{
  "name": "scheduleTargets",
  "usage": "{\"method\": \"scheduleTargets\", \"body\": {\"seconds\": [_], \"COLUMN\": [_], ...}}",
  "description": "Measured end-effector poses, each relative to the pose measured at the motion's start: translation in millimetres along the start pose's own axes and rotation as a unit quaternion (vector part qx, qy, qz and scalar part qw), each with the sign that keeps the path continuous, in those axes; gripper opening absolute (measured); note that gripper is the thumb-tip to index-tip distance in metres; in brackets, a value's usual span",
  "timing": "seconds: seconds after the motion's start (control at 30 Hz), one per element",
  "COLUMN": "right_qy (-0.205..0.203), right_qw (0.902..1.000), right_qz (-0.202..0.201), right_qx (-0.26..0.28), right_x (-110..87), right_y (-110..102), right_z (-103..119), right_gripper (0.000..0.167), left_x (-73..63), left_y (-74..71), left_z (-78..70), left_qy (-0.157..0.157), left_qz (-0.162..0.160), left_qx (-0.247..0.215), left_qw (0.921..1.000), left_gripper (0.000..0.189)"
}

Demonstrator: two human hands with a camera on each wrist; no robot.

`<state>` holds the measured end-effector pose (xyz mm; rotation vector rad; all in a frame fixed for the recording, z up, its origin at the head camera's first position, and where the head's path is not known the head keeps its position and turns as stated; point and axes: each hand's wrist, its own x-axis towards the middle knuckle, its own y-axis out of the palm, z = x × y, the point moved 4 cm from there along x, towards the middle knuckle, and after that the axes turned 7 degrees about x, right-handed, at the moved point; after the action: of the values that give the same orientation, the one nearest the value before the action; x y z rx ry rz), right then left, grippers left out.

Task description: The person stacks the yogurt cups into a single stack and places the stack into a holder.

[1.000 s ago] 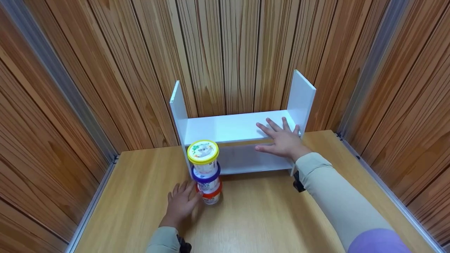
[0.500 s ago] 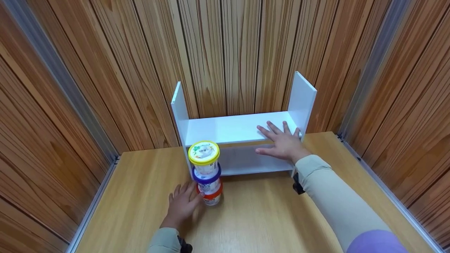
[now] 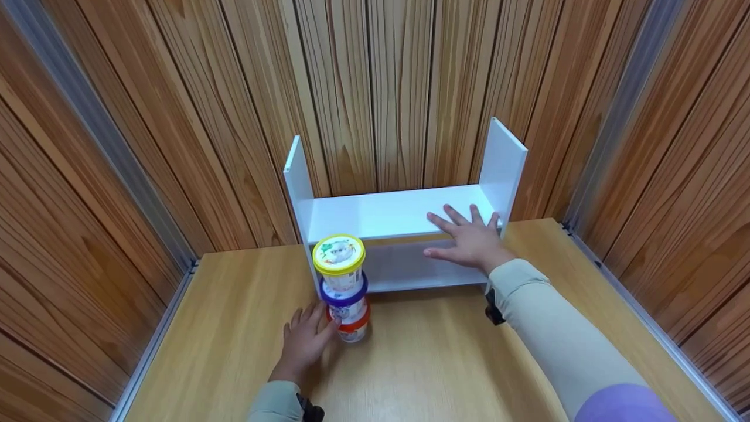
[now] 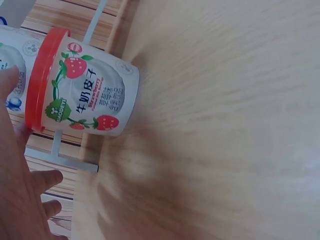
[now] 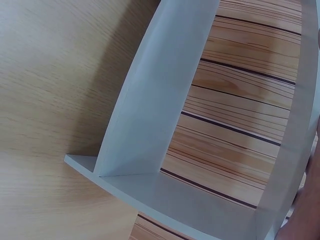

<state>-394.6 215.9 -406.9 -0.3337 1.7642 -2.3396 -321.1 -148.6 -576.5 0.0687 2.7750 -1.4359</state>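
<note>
Three white paper tubs stand stacked at the shelf's front left in the head view. On top is the yellow-lidded tub (image 3: 338, 256), then the blue-lidded tub (image 3: 347, 310), and lowest the red-lidded tub (image 3: 353, 335). My left hand (image 3: 300, 347) lies along the stack's left side, fingers loosely spread and thumb at the lower tubs. Strawberries decorate the red-lidded tub (image 4: 97, 95) in the left wrist view. Spread fingers of my right hand (image 3: 470, 241) reach over the front edge of the upper board of the white shelf (image 3: 381, 214), near its right side panel.
The two-level shelf stands on a wooden table (image 3: 246, 316) against the back wood-panelled wall (image 3: 398, 94). Its tall side panels (image 3: 504, 167) rise above the upper board. More panelled walls close in the left and right. The right wrist view shows the lower board (image 5: 155, 90).
The right hand has shifted very slightly down toward the front of the shelf. The left hand, tubs and shelf hold their places, apart from slight camera sway.
</note>
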Motion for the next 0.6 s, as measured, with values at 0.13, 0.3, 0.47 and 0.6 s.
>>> {"method": "scheduleTargets", "body": {"seconds": [0.13, 0.3, 0.47, 0.6], "right_qy": [0.004, 0.004, 0.002, 0.0], "right_qw": [1.0, 1.0, 0.9999, 0.9998], "right_qz": [0.005, 0.003, -0.007, -0.015], "right_qx": [0.001, -0.005, -0.014, -0.014], "right_x": [-0.1, 0.3, -0.3, 0.0], "right_y": [1, 2, 4, 4], "right_z": [1, 1, 0, 0], "right_gripper": [0.1, 0.101, 0.102, 0.101], "left_x": [-0.3, 0.2, 4.8, 11.3], "left_y": [0.9, 3.2, 8.7, 14.2], "left_z": [-1.7, -4.0, -8.8, -13.5], "left_qy": [0.002, 0.009, 0.021, 0.021], "left_qz": [-0.002, -0.015, -0.03, -0.033], "left_qx": [-0.016, -0.055, -0.139, -0.229], "left_qw": [0.9999, 0.9983, 0.9896, 0.9726], "left_gripper": [0.097, 0.098, 0.102, 0.109]}}
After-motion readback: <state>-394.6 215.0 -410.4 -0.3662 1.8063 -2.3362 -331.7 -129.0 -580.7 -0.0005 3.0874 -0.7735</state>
